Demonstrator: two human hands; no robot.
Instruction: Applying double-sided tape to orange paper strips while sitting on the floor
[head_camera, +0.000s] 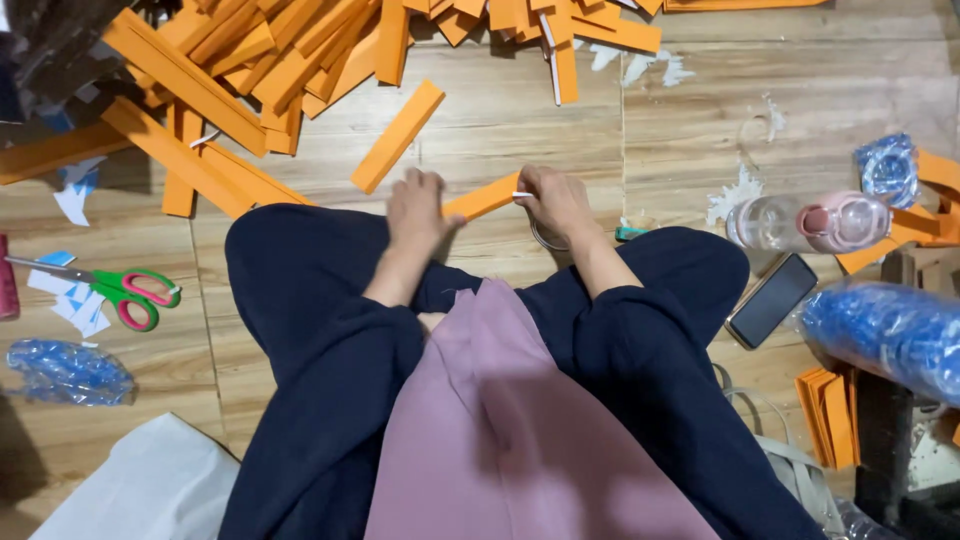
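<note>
both hands met at frame centre over the wooden floor (500, 110). the left hand (416, 212) pinched one end of an orange strip (482, 198), the right hand (556, 203) closed its grip on the other end. a strip pile (300, 50) lay upper left, scissors (120, 290) left, a bottle (810, 222) and phone (771, 299) right.

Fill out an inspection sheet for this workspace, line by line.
Surface: wooden plank floor with white scraps.
Job's things: orange strip held between both hands; pile of orange strips beyond.
Clutter: green-pink scissors, clear bottle with pink cap, dark phone, blue plastic bundle, tape roll partly hidden.
Grippers: left hand and right hand both grip the strip.
Cables: nothing seen.
Surroundings: person's crossed legs in dark trousers.
</note>
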